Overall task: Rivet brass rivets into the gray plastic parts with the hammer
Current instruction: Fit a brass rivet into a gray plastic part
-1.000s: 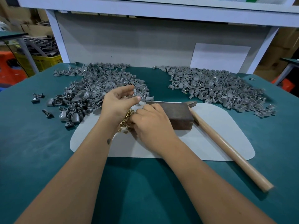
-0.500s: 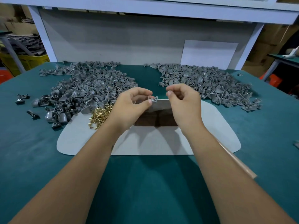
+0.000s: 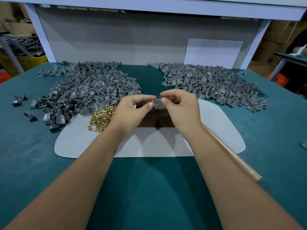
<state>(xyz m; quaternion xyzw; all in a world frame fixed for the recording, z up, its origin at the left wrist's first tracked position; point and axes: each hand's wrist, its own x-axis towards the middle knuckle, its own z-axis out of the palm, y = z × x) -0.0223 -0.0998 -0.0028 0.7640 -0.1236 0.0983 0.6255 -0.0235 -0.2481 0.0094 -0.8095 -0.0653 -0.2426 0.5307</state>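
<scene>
Both hands have come up from the pad since one second ago, and since half a second ago they stay raised, close together over the dark block.

On the green tabletop (image 3: 33, 163) lies a pale gray pad (image 3: 221, 130) with rounded corners. Behind it, on the far left, is a big heap of gray plastic parts (image 3: 86, 90), and on the far right a second heap (image 3: 212, 83). Some single dark parts (image 3: 18, 100) lie apart near the left edge.

A hammer handle (image 3: 235, 160) of light wood lies on the right side of the pad, passing under the right forearm; its head is hidden. A dark brown block (image 3: 156, 118) rests in the middle of the pad, partly covered by the hands.

Just left of the block, a small pile of brass rivets (image 3: 101, 118) lies on the pad, touching the edge of the left heap.

The left hand (image 3: 131, 112) has curled fingers and pinches one small gray part (image 3: 155, 106) between thumb and forefinger, above the block. The right hand (image 3: 181, 110) is also curled, its thumb and forefinger pressed together right at the part; what it pinches is too small to tell.
</scene>
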